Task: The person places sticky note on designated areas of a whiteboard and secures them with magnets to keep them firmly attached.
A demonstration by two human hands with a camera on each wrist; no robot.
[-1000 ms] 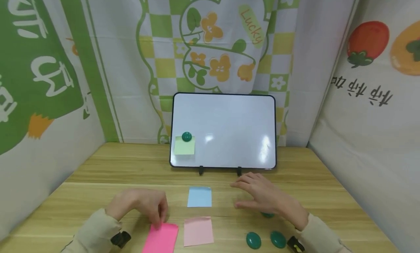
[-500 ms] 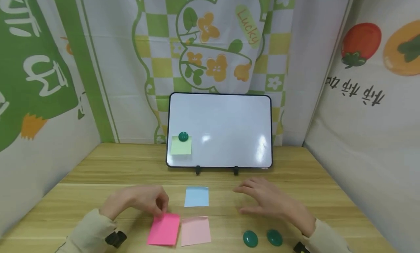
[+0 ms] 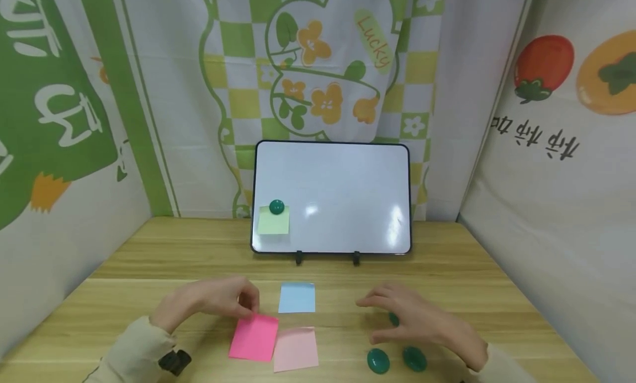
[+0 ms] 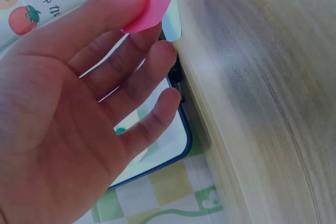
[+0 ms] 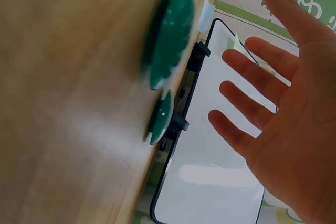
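Note:
My left hand (image 3: 221, 297) pinches a bright pink sticky note (image 3: 254, 338) by its upper edge between thumb and fingertips; in the left wrist view the pink note (image 4: 149, 3) bends at the thumb. Its lower right corner overlaps a pale pink note (image 3: 295, 350) in the head view. My right hand (image 3: 414, 319) hovers with spread fingers over the green magnets, holding nothing. Two oval green magnets, a left one (image 3: 379, 361) and a right one (image 3: 414, 359), lie below it, and a third magnet (image 3: 393, 319) is partly hidden behind the hand.
A whiteboard (image 3: 333, 195) stands on small black feet at the back of the wooden table (image 3: 174, 245). On its lower left a green magnet (image 3: 276, 207) holds a pale green note (image 3: 273, 222). A light blue note (image 3: 297, 298) lies in front of the board.
My left hand has lifted the bright pink note and brought it forward and right, toward the pale pink one. My right hand has drifted slightly back toward me over the magnets.

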